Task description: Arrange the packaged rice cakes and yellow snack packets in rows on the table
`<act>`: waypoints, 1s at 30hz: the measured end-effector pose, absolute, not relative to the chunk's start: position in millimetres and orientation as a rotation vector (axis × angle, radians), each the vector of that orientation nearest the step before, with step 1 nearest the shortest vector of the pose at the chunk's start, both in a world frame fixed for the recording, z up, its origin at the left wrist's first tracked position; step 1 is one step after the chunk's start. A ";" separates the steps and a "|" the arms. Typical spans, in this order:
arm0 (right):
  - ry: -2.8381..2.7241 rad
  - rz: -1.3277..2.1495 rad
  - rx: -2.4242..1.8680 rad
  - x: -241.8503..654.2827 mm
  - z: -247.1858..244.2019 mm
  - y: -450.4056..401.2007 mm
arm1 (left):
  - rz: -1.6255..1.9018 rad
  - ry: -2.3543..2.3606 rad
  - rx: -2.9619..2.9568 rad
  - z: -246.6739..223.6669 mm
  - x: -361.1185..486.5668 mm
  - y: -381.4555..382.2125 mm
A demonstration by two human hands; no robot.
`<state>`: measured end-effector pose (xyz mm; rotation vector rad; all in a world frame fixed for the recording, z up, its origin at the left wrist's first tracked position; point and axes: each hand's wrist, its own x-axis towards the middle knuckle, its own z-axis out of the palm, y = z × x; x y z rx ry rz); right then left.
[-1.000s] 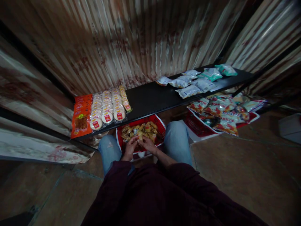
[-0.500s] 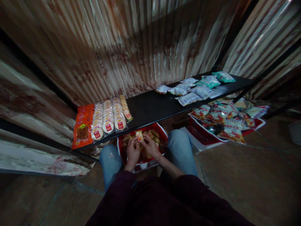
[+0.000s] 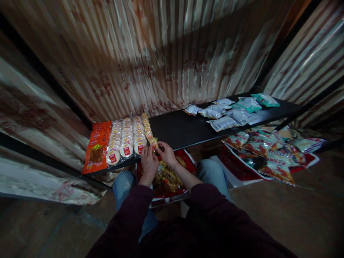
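Observation:
At the front edge of the black shelf point(image 3: 174, 132), my left hand point(image 3: 149, 162) and my right hand point(image 3: 166, 154) close around a small yellow packet point(image 3: 154, 142). That packet is at the near end of a row of small yellow packets point(image 3: 147, 127). Left of this row lie rows of round white wrapped crackers point(image 3: 126, 148) and an orange bag point(image 3: 96, 147). Beneath my hands, between the knees, a red box point(image 3: 189, 164) holds several yellow-wrapped packets point(image 3: 168, 177).
White and green snack bags point(image 3: 223, 123) lie on the shelf's right part. Below them, a second red box point(image 3: 231, 161) is heaped with red and white snack bags point(image 3: 264, 145). Pleated curtains point(image 3: 166, 53) hang behind, and dark metal posts point(image 3: 45, 71) frame the shelf.
Both hands have moved up from over the red box to the shelf's front edge with the yellow packet, at the near end of the yellow row. The view has shifted slightly.

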<state>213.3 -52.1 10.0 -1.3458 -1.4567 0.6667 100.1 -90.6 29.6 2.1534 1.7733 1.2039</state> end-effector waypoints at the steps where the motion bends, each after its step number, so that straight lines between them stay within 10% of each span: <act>1: -1.465 0.662 -1.362 212.1 10.4 -49.2 | 1.178 1.786 2.190 30.4 99.4 -89.0; 30: -1.578 0.610 -1.590 210.0 15.6 -10.3 | 0.862 1.892 2.514 13.2 92.5 -66.0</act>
